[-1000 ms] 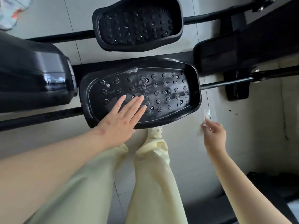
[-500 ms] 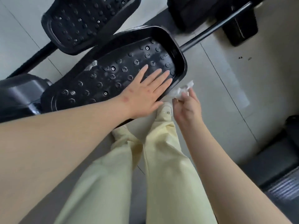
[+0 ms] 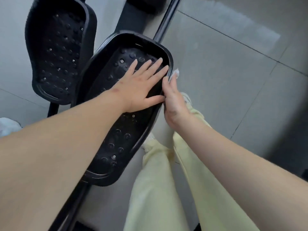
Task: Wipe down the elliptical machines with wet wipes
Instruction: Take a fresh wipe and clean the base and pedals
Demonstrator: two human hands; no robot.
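Note:
The near black studded pedal (image 3: pixel 116 140) of the elliptical lies below me, running from upper right to lower left. My left hand (image 3: pixel 141 85) rests flat on its upper end with fingers straight and spread. My right hand (image 3: pixel 173 100) is at the pedal's right rim, holding a small white wet wipe (image 3: pixel 175 74) against the rim's outer edge; only a bit of the wipe shows past the fingertips.
A second black pedal (image 3: pixel 58 52) lies to the left. A black bar (image 3: pixel 166 19) runs up from the near pedal, and another rail (image 3: pixel 66 207) passes under it at lower left. Grey tiled floor (image 3: pixel 233 64) spreads right. My pale yellow trouser legs (image 3: pixel 166 189) stand beside the pedal.
My right hand has carried the wipe leftwards from the open floor to the pedal's right rim. My left hand slid toward the pedal's far end. The view has rotated.

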